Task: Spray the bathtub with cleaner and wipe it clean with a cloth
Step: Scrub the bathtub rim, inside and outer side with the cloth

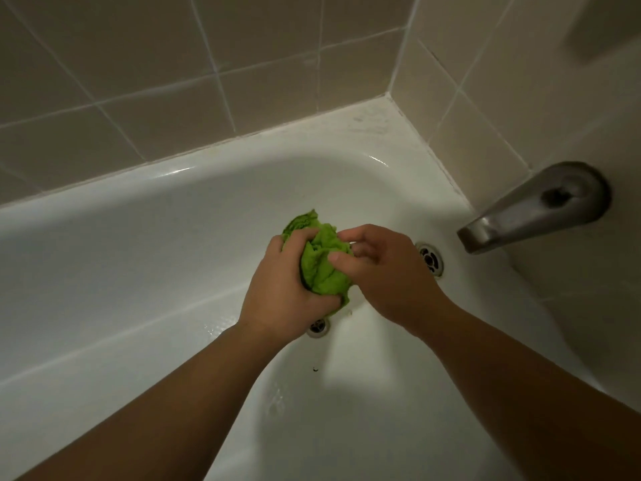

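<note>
So we've got bunched bright-green terry cloth held up over faucet end of white enamel bathtub, above round metal floor drain — guessing so drips land there, looks like wringing. Left hand wrapped tight round cloth, fingers curled in. Right hand half curled, fingertips and thumb pinching cloth's right side. Grey metal spout off right, nothing running. Spray bottle not in view.

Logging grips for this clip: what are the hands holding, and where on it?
Both hold the bunched green cloth: left hand wraps its left side, right hand pinches its right edge.
</note>
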